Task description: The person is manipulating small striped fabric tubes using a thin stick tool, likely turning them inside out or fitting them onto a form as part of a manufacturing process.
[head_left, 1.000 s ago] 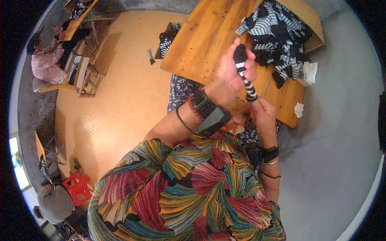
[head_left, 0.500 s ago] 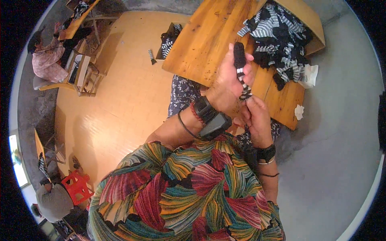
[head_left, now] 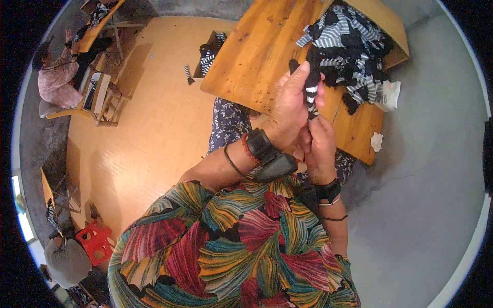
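Observation:
A narrow black knitted piece with white stripes point(head_left: 311, 77), much like a sock, stands upright in front of me above the table's near edge. My left hand point(head_left: 291, 105) is closed round it, thumb laid along its side. A short black knitted end point(head_left: 294, 65) pokes out left of that thumb; whether it belongs to the same piece I cannot tell. Lower down, the fingers of my right hand point(head_left: 321, 146) pinch the striped bottom end. Just beyond my hands lies a heap of similar black, white and grey striped knitwear point(head_left: 354, 43).
The wooden table point(head_left: 251, 61) carries the heap, with a cardboard box point(head_left: 396, 33) tipped behind it. A white packet point(head_left: 391, 96) and a paper scrap point(head_left: 377, 142) lie at its right edge. A striped piece point(head_left: 188, 74) is on the floor. Two people point(head_left: 59, 84) sit at left, near a red stool point(head_left: 95, 241).
My left thumb has come up across the knitted piece, and a black end now shows left of it. My right hand has shifted slightly up and left, still at the lower end.

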Demonstrator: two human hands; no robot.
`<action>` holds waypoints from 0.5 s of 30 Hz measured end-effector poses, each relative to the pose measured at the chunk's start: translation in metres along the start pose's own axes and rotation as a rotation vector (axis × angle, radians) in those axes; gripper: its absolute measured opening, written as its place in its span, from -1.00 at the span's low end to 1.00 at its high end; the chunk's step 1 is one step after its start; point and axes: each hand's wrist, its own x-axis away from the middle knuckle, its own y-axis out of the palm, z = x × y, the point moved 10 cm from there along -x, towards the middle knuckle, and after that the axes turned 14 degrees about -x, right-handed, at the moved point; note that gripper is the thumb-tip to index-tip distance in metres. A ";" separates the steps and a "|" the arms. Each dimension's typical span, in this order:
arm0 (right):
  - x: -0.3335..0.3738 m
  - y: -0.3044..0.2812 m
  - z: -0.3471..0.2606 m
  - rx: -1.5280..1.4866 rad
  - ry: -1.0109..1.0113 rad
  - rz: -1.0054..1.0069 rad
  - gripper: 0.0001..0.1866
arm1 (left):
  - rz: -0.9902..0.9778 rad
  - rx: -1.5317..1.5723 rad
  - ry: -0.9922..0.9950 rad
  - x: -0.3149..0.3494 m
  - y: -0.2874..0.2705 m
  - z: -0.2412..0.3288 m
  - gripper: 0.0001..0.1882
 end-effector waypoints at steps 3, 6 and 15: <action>0.001 0.003 -0.011 0.117 0.001 0.023 -0.76 | 0.020 -0.211 0.185 0.000 -0.004 0.022 -0.76; 0.008 -0.010 -0.025 0.282 -0.005 0.049 -0.75 | -0.053 -0.374 0.227 -0.011 -0.017 0.035 -0.75; 0.015 -0.023 -0.029 0.359 0.100 -0.013 -0.76 | -0.353 -0.692 0.111 -0.008 0.016 0.057 -0.64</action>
